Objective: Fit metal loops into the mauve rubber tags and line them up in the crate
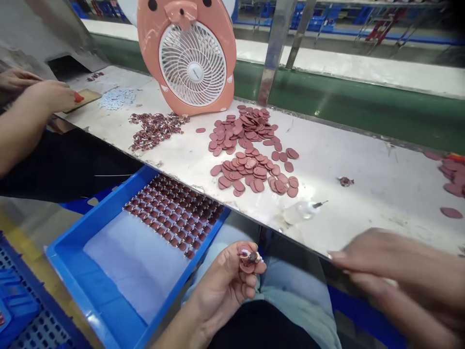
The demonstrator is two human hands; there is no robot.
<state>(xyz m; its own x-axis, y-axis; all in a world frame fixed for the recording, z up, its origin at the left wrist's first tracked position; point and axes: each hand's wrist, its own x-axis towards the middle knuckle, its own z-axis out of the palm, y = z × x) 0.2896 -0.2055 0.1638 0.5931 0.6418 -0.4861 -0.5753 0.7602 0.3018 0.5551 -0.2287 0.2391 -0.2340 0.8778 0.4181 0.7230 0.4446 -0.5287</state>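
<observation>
My left hand (232,276) is closed on a dark-red oval disc (247,264), held between thumb and fingers above my lap. A small brown piece with pale beads (251,256) sits on the disc. At the right, my right hand (385,266) is over the table's front edge, smeared by motion, so its grip is unclear. Nearest to it on the table lies a clear squeeze bottle (301,212) with a thin needle tip. One small brown beaded piece (346,181) lies behind the bottle. Loose reddish discs (254,169) are heaped in the middle of the table.
A blue tray (105,322) at my left holds rows of finished-looking pieces (174,213) on a white sheet. An orange fan (150,53) stands behind a pile of brown beaded pieces (156,131). Another person's hands (54,94) work at the far left. More discs (452,189) lie far right.
</observation>
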